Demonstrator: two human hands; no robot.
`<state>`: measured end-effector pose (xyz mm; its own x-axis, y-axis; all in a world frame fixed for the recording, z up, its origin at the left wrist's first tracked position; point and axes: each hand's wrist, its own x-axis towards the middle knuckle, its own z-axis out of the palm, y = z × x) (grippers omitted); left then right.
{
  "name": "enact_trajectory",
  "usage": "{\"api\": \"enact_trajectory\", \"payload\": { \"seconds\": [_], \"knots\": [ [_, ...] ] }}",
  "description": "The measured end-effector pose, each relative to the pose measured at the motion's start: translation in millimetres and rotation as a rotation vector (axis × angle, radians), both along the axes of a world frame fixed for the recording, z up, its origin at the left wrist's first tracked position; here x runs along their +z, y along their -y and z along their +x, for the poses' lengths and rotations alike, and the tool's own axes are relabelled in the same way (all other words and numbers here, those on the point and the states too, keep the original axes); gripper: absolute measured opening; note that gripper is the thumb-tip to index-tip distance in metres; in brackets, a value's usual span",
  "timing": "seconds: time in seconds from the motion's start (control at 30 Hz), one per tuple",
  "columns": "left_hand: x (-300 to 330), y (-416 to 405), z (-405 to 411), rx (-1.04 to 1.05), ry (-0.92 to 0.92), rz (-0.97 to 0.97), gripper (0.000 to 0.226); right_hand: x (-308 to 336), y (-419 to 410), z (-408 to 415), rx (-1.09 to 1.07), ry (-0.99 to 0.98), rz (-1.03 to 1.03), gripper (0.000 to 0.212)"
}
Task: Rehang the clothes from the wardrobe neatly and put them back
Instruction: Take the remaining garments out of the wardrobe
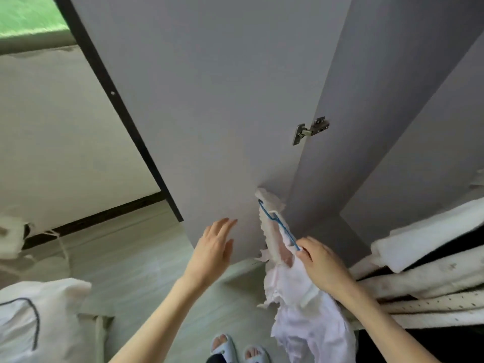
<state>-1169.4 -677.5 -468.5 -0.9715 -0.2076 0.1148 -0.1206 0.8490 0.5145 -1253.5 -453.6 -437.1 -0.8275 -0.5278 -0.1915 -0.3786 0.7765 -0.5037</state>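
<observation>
Pale wood-look floor lies below the open grey wardrobe door.

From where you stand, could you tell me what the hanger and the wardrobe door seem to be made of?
The hanger looks like thin blue plastic or coated wire; too slim to tell which. The wardrobe door seems a matte grey laminated board, flat and grainless, with a metal hinge.

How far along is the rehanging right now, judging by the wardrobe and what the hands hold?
Done: pale garments already sit inside the open grey wardrobe at right. In hand: the right hand grips the thin blue hanger carrying a light pink garment at the wardrobe opening; the left hand is open beside the wardrobe door, holding nothing. Left: getting this hanger inside; the rail is not visible.
</observation>
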Motion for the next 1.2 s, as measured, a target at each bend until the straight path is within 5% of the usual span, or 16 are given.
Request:
{"api": "enact_trajectory", "payload": {
  "seconds": [0.2,0.3,0.47,0.7,0.93,1.03,1.2],
  "knots": [
    [-26.5,2.3,45.2,0.141,0.056,-0.037,0.048,-6.1,14.4,5.8,0.252,-0.007,-0.034,0.031],
    [-36.0,-6.0,70.6,0.212,0.076,-0.042,0.041,-4.7,28.8,4.5,0.355,0.035,-0.141,0.022],
    [-35.0,-8.2,127.8,0.425,-0.103,0.023,0.025,-0.2,62.5,22.3,0.54,0.083,-0.264,0.013],
    [-27.0,-13.3,215.1,0.878,-0.269,0.135,0.036,-11.2,131.9,67.2,0.779,-0.027,-0.338,0.016],
    [-28.8,-26.1,332.3,1.35,-0.254,0.22,0.031,-27.3,196.7,159.6,1.107,-0.141,-0.273,0.037],
    [-25.0,-35.3,391.6,1.494,-0.238,0.141,0.03,-34.0,221.9,219.0,1.214,-0.217,-0.288,0.024],
    [-19.7,-58.3,486.3,1.671,-0.184,-0.046,0.036,-42.4,250.6,329.1,1.405,-0.137,-0.383,0.036]
  ]
}}
